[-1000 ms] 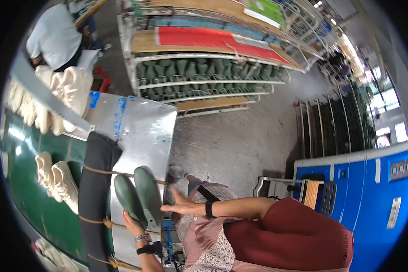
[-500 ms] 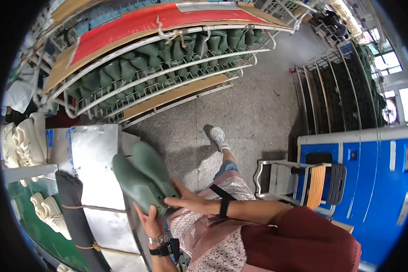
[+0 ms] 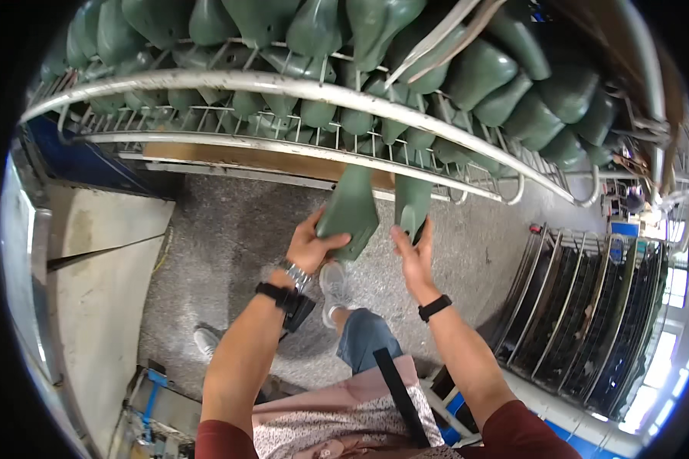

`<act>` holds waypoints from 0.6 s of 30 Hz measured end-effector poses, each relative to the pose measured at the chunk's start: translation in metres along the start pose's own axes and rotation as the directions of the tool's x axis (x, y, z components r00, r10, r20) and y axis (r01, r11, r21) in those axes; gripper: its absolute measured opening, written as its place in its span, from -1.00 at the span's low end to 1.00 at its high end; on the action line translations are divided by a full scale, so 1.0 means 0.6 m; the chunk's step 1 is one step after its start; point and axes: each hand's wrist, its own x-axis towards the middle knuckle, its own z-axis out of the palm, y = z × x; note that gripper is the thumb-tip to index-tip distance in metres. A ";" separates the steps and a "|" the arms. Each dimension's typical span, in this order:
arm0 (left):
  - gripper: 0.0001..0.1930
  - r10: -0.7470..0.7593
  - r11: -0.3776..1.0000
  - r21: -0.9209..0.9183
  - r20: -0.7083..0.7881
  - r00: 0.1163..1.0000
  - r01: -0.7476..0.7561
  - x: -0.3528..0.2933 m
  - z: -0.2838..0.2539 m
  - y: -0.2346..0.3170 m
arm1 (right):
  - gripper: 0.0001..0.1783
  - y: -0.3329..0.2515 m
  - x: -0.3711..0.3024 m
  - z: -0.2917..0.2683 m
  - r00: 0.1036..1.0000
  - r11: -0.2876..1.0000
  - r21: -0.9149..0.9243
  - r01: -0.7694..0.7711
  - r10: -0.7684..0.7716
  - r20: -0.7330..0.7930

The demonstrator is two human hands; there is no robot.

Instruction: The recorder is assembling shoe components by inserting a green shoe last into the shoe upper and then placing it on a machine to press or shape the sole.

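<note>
My left hand (image 3: 309, 245) grips a green shoe last (image 3: 352, 205) by its heel end, thumb across it. A second green shoe last (image 3: 413, 197) is in my right hand (image 3: 416, 264), a short way to the right of the first. Both lasts point away from me, toe ends by the lower rail of a white wire rack (image 3: 298, 86). Whether the toes touch the rack I cannot tell. Rows of similar green lasts (image 3: 315, 29) fill the rack's tiers.
A brown board (image 3: 230, 156) runs along the rack's lower part. At the right stands another rack (image 3: 574, 314) with dark contents. A pale panel (image 3: 103, 260) is at the left, and the grey floor (image 3: 222, 252) lies below my hands, with a shoe (image 3: 205, 341) at the lower left.
I have turned and come close to the rack, away from the metal-topped bench. The two lasts, held together before, are now apart, one in each hand and stretched forward.
</note>
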 end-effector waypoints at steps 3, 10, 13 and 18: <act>-0.32 0.069 0.995 -0.074 -0.002 0.998 -0.069 0.116 0.045 0.007 | -0.07 0.030 0.123 -0.011 0.992 0.992 -0.038 0.117 -0.119 -0.048; -0.52 0.057 0.763 -0.636 -0.111 0.992 -0.115 0.294 0.136 -0.014 | 0.01 0.107 0.311 -0.037 0.898 0.827 -0.414 0.381 -0.437 -0.046; -0.52 0.058 0.692 -0.711 -0.117 0.991 -0.124 0.366 0.137 -0.026 | -0.05 0.127 0.351 -0.020 0.734 0.488 -0.692 0.533 -0.673 0.090; -0.11 0.205 0.929 -0.252 -0.259 0.944 -0.271 0.425 0.049 -0.069 | -0.54 0.128 0.377 0.065 0.658 0.174 -0.838 0.517 -0.707 0.259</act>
